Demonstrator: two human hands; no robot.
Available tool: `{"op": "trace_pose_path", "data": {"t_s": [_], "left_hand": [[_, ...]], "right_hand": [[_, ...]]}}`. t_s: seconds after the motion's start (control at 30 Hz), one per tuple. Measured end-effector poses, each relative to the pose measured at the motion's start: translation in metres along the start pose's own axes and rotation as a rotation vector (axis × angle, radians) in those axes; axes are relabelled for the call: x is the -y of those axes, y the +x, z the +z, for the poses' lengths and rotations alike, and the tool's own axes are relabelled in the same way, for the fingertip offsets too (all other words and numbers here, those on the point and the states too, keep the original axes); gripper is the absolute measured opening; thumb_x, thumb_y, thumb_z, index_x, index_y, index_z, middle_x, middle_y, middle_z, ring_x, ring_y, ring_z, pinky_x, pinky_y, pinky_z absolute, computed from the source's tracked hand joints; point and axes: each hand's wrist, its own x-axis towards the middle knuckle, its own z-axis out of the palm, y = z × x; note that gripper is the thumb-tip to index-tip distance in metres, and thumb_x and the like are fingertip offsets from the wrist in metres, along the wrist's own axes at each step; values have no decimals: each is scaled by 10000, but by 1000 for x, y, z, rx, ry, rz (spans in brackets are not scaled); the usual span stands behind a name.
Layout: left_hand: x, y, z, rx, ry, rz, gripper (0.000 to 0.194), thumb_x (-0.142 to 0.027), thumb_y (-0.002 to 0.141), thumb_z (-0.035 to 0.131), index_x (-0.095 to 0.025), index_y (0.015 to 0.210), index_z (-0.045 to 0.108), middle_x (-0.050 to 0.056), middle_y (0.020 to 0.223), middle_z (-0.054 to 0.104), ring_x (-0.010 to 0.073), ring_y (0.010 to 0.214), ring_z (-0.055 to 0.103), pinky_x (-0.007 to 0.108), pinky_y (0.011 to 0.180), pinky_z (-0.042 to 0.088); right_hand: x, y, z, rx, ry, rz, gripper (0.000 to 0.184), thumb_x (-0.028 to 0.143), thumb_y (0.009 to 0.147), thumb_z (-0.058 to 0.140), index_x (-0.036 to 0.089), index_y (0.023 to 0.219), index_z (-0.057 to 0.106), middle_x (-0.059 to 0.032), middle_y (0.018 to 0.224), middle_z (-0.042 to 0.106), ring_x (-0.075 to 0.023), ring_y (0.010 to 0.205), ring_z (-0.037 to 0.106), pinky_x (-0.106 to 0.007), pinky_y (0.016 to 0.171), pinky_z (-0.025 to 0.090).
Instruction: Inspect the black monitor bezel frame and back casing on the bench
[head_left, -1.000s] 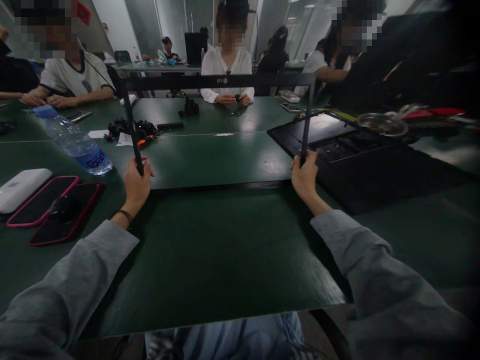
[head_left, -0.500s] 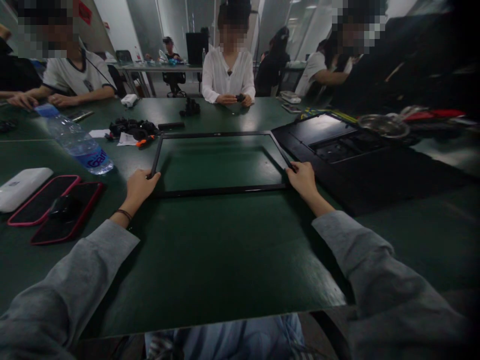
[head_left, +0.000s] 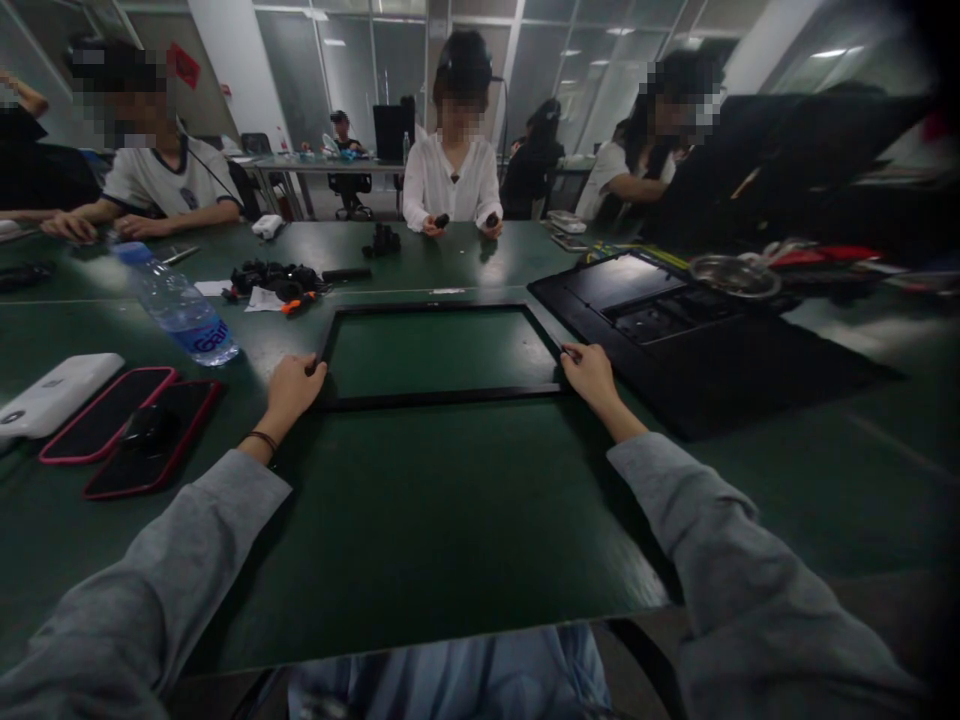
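A thin black rectangular frame, like a monitor bezel point(head_left: 442, 398), is held level in front of me, at or just above the green table point(head_left: 450, 520). The tabletop shows through its open middle. My left hand point(head_left: 295, 388) is closed on its left side bar. Closed on the right side bar is my right hand point(head_left: 591, 378). Whether the frame's far edge touches the table, I cannot tell.
Right of the frame lies a large black panel point(head_left: 750, 370), with a metal bowl point(head_left: 735, 277) behind it. Leftward stand a water bottle point(head_left: 184, 310), a white device point(head_left: 64, 392), and two red-edged phones point(head_left: 180, 440). Dark gear point(head_left: 274, 280) lies beyond. A co-worker point(head_left: 454, 180) sits opposite.
The frame has come down closer to the tabletop, both hands still gripping it. My view has tilted up slightly. The co-worker opposite has moved their hands apart.
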Motion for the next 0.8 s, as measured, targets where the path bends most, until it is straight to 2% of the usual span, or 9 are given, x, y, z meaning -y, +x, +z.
{"op": "trace_pose_path", "data": {"t_s": [0.07, 0.2, 0.3, 0.4, 0.5, 0.6, 0.7, 0.8], "left_hand": [[0, 0, 1, -16, -41, 9, 504, -461, 906, 459, -144, 1208, 708, 196, 1160, 671, 321, 1085, 637, 422, 950, 482], [-2, 0, -1, -73, -144, 23, 505, -426, 907, 463, -135, 1259, 680, 200, 1220, 639, 284, 1037, 659, 402, 939, 508], [-4, -3, -2, -144, -181, 105, 465, -432, 914, 473, -178, 1230, 701, 188, 1223, 644, 316, 1175, 610, 433, 1041, 463], [-6, -9, -1, -99, -207, 162, 468, -502, 929, 475, -229, 1231, 706, 154, 1292, 634, 318, 1229, 571, 473, 1073, 438], [-9, -21, -4, -4, -228, 177, 529, -603, 929, 464, -245, 1238, 701, 101, 1343, 629, 301, 1292, 521, 497, 1088, 419], [-12, -39, -10, 87, -223, 227, 582, -684, 906, 471, -283, 1266, 691, 75, 1395, 612, 298, 1372, 451, 518, 1125, 374], [-18, -58, -18, 194, -187, 301, 614, -737, 842, 539, -330, 1279, 685, 64, 1463, 570, 338, 1454, 355, 603, 1155, 290], [-24, -68, -23, 249, -178, 338, 573, -719, 806, 605, -325, 1207, 715, 70, 1456, 576, 352, 1433, 389, 634, 1161, 249]], "right_hand": [[3, -3, -3, 2, 17, -16, 398, 298, 844, 505, 115, 1118, 727, -146, 955, 599, -276, 903, 599, -454, 975, 484], [13, -13, -14, -49, 52, -34, 381, 268, 850, 453, 148, 1104, 711, -159, 959, 604, -294, 905, 600, -472, 947, 490], [19, -22, -27, -183, -13, -38, 367, 279, 860, 455, 209, 1133, 690, -190, 1078, 594, -357, 1038, 580, -528, 930, 471], [20, -30, -45, -311, -151, 6, 403, 289, 884, 444, 197, 1220, 645, -224, 1229, 553, -406, 1170, 504, -570, 928, 433], [11, -40, -70, -449, -260, 120, 452, 265, 905, 413, 95, 1289, 582, -244, 1329, 489, -405, 1268, 438, -584, 990, 382], [-7, -52, -99, -578, -257, 232, 507, 286, 893, 436, 64, 1340, 526, -286, 1422, 415, -430, 1368, 362, -620, 1060, 326], [-28, -63, -124, -726, -125, 427, 733, 362, 844, 503, 44, 1491, 371, -313, 1518, 337, -483, 1450, 277, -649, 1145, 237], [-48, -68, -137, -688, 97, 674, 968, 373, 778, 583, -21, 1572, 194, -387, 1570, 237, -510, 1500, 210, -653, 1171, 209]]}}
